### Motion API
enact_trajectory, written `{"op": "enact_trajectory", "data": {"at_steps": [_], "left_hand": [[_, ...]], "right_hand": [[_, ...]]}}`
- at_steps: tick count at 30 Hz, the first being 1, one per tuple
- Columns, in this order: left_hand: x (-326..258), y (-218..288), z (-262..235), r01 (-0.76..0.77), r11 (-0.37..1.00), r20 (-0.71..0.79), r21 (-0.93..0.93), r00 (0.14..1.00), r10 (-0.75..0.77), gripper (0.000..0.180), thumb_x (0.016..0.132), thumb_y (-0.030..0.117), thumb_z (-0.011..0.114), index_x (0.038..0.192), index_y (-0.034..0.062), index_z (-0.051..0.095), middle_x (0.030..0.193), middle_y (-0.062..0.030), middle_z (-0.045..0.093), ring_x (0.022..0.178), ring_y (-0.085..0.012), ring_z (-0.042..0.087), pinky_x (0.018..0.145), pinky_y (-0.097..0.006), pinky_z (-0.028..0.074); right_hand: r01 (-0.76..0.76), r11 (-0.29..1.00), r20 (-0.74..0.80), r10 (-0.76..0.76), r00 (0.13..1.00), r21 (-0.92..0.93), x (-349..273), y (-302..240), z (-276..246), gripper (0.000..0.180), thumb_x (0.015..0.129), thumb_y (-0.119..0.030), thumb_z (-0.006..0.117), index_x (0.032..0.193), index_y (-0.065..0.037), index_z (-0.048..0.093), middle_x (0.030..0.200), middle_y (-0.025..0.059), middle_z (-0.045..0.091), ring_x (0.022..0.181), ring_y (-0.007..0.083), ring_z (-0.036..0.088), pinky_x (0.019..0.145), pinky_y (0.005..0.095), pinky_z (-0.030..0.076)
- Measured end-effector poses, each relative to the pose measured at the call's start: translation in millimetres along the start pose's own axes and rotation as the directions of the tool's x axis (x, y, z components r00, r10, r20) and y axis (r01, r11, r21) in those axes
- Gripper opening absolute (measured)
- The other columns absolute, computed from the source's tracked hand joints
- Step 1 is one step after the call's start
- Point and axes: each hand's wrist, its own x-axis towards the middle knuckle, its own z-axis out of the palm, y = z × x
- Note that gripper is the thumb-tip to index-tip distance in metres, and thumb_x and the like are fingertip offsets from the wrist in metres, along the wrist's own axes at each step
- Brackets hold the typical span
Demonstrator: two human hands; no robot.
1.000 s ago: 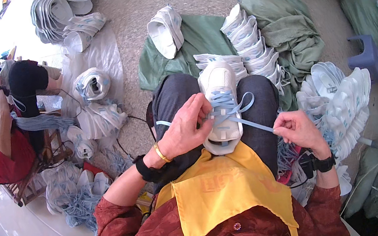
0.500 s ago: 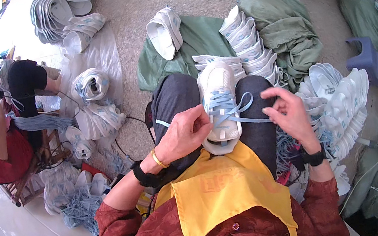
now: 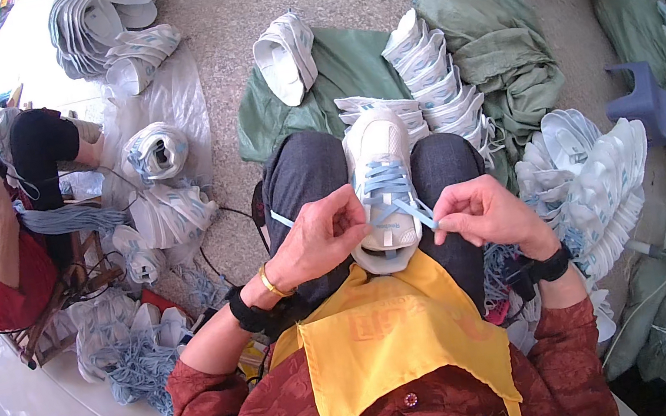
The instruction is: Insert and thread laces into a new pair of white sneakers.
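Observation:
A white sneaker rests between my knees, toe pointing away from me, with light blue lacing crossed over its tongue. My right hand pinches a light blue shoelace just right of the shoe's collar. On the other side, my left hand has its thumb and fingers closed beside the eyelets; a lace end sticks out to its upper left, so it grips that lace near the shoe. Below the heel lies my yellow apron.
Stacked white shoe uppers stand ahead beside a green cloth. More uppers are piled at right near a purple stool. Bundled blue laces lie at left, where a person in red sits.
My right hand has come left and down toward the shoe and closed on the lace. The loose lace loop on the right is now drawn in. My left hand stays nearly in place.

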Motion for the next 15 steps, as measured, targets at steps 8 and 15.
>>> {"op": "enact_trajectory", "data": {"at_steps": [8, 15], "left_hand": [[0, 2, -3, 0.044, 0.994, -0.008, -0.102, 0.999, -0.045, 0.017, 0.093, 0.002, 0.073, 0.093, 0.0028, 0.056, 0.077, 0.0022, 0.056, 0.069, -0.0043, 0.052, 0.060, -0.025, 0.044], [-17, 21, -33, 0.109, 0.987, 0.079, -0.116, 0.992, -0.101, 0.017, 0.095, 0.001, 0.072, 0.095, 0.0040, 0.056, 0.083, 0.0041, 0.056, 0.077, -0.0030, 0.052, 0.065, -0.023, 0.044]], "right_hand": [[0.198, 0.961, -0.111, -0.179, 0.978, 0.194, 15, 9, 10, 0.010, 0.101, -0.007, 0.067, 0.109, -0.001, 0.068, 0.089, 0.0009, 0.071, 0.064, 0.0030, 0.054, 0.055, 0.0197, 0.042], [0.277, 0.956, -0.296, -0.239, 0.925, 0.094, 5, 19, 6, 0.023, 0.095, 0.000, 0.073, 0.117, 0.000, 0.065, 0.095, 0.0000, 0.065, 0.074, 0.0017, 0.058, 0.067, 0.0169, 0.047]]}}
